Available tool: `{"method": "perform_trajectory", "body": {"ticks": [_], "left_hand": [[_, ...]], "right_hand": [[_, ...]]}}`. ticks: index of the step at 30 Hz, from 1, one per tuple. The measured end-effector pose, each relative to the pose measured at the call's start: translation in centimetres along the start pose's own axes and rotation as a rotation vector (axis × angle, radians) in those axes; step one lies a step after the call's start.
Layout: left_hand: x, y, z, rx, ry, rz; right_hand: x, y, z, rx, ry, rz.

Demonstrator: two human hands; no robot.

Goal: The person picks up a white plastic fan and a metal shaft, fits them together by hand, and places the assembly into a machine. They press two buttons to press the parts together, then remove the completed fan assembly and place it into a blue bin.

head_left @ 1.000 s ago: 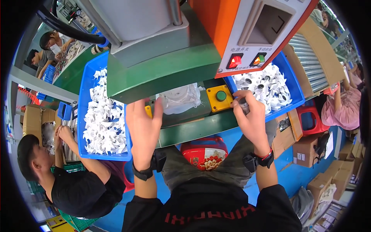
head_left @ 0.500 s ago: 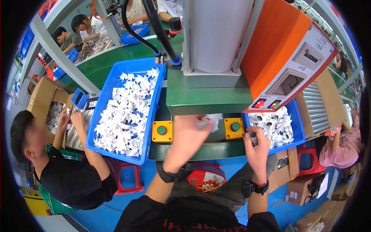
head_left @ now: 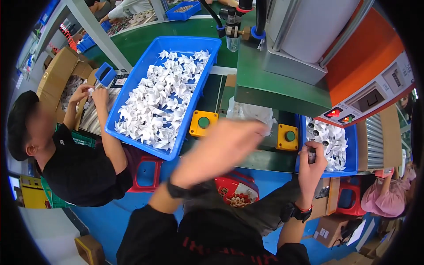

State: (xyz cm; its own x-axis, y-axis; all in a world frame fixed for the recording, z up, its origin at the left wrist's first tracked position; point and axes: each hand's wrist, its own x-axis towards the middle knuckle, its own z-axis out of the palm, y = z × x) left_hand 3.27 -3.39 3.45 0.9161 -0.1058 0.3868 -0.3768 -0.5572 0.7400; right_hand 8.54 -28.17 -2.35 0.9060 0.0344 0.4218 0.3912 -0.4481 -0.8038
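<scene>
- White bladed pieces (head_left: 159, 101): heaped loose in a long blue tray (head_left: 190, 43), 10 o'clock, bits of blue bottom showing between them.
- Left yellow box (head_left: 198, 129) with green push button (head_left: 203, 122): 11 o'clock, just beside the tray's right wall.
- Left hand (head_left: 221, 145), mine: near centre, motion-blurred, reaching toward 2 o'clock over the bench's front edge (head_left: 274, 160). Fingers run together in the blur; can't tell whether they grip anything.
- Red item with a flower print (head_left: 236, 191): 5 o'clock, below the bench edge, partly hidden by my leg.
- Translucent whitish object (head_left: 250, 113): 2 o'clock, under the press, just past my left fingertips; contact unclear.
- Green press head (head_left: 274, 86): 2 o'clock, grey cylinder (head_left: 316, 26) on top.
- Right yellow box (head_left: 282, 142), also green-buttoned: 3 o'clock, between my two hands.
- Right hand (head_left: 313, 170), mine: between 3 and 4 o'clock, thumb and fingers closed round a small dark cylinder (head_left: 312, 155), at the near-left corner of the second tray.
- Second blue tray (head_left: 352, 150): 3 o'clock, more white bladed pieces inside, some with dark round centres.
- Orange control box (head_left: 366, 48): 2 o'clock, two lit switches along its lower edge.
- Carton of metal rods (head_left: 374, 143): 3 o'clock, right of that tray.
</scene>
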Motion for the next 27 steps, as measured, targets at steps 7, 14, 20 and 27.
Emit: {"method": "perform_trajectory", "body": {"ticks": [7,14,20,27], "left_hand": [[0.5,-11.9,-13.8,0.734,-0.202,-0.248],[1.3,-15.1,-12.6,0.704,-0.476,-0.397],[0.2,-16.7,-11.9,0.541,-0.351,-0.343],[0.4,-18.0,-11.3,0.504,-0.212,-0.23]], "right_hand": [[-0.5,-0.4,-0.4,-0.161,-0.116,0.019],[-0.6,0.0,-0.1,-0.076,-0.047,0.001],[-0.4,0.1,0.3,-0.09,-0.024,-0.038],[-0.4,-0.1,0.1,-0.081,-0.033,-0.027]]}}
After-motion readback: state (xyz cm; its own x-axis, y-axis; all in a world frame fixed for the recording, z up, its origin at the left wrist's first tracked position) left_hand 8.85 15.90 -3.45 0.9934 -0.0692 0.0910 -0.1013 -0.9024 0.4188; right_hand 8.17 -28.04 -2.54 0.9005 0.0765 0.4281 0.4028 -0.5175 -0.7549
